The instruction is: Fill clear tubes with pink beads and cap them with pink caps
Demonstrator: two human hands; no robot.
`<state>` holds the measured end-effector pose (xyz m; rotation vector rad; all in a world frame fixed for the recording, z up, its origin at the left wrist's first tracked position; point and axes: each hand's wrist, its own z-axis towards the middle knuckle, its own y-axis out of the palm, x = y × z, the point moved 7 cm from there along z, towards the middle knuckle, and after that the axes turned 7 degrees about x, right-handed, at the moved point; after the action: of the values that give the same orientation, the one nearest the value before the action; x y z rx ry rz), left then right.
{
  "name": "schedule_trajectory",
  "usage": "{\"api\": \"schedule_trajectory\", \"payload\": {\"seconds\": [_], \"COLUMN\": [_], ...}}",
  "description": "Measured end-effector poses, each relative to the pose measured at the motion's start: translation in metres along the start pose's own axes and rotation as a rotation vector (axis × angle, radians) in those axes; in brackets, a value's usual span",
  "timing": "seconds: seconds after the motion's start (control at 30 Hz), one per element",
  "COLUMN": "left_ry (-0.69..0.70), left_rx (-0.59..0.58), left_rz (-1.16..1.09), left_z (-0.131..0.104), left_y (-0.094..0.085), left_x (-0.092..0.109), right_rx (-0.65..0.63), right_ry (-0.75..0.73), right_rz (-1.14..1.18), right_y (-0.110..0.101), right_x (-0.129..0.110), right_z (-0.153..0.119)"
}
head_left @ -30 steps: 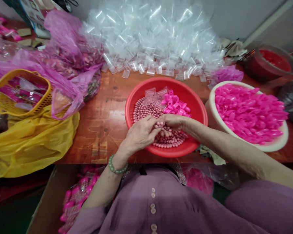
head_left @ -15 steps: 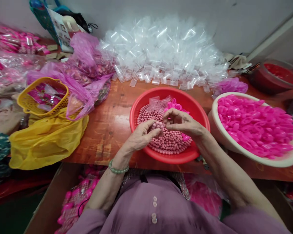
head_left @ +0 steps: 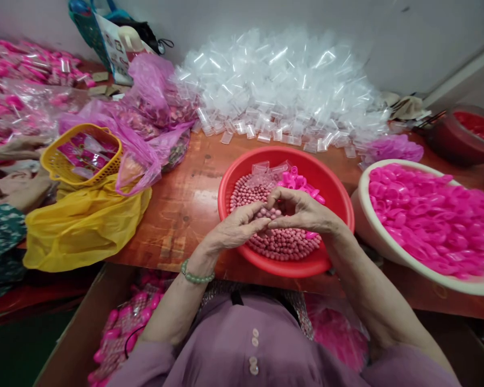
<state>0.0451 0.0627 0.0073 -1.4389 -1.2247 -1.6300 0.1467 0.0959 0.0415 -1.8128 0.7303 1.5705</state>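
Observation:
Over the red basin [head_left: 344,204], my left hand [head_left: 242,224] pinches a small cluster of pink beads [head_left: 272,213] between thumb and fingers. My right hand [head_left: 302,212] curves in from the other side, its thumb and fingertips closed at the same beads. The hands meet at the fingertips. Below them lie coiled strings of pink beads [head_left: 284,247]. Clear plastic pieces [head_left: 261,173] and bright pink plastic parts [head_left: 296,180] sit at the basin's far side. Whether my right fingers hold a further small piece is hidden.
A cream basin [head_left: 363,209] of pink plastic parts [head_left: 439,220] stands at right. Clear plastic pieces [head_left: 274,91] are heaped along the wall. To the left are a yellow basket [head_left: 50,164], a yellow bag [head_left: 89,231], purple bags [head_left: 153,86] and a co-worker's hands [head_left: 22,188].
My right hand has come down and left to meet my left hand at the beads; before, its fingers were raised apart from them. The view has shifted slightly.

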Motion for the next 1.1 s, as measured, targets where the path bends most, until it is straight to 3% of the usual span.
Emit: {"api": "schedule_trajectory", "payload": {"seconds": [0.37,0.73,0.83,0.97,1.1], "left_ry": [-0.066,0.056,0.069,0.087,0.07], "left_rx": [0.025,0.062,0.115,0.133,0.204], "left_rz": [-0.174,-0.181,-0.188,-0.169,-0.198], "left_z": [0.004,-0.002,0.001,0.001,0.001], "left_y": [-0.007,0.002,-0.003,-0.002,-0.005], "left_x": [-0.002,0.03,0.029,0.027,0.018], "right_rx": [0.104,0.629,0.545,0.302,0.182], "right_ry": [-0.015,-0.074,-0.027,0.03,0.071], "right_rz": [-0.023,-0.665,-0.913,-1.327,-1.617], "right_y": [-0.017,-0.101,-0.096,-0.067,-0.047], "right_x": [0.007,0.005,0.011,0.022,0.031], "right_z": [-0.01,-0.047,-0.047,-0.029,-0.007]}}
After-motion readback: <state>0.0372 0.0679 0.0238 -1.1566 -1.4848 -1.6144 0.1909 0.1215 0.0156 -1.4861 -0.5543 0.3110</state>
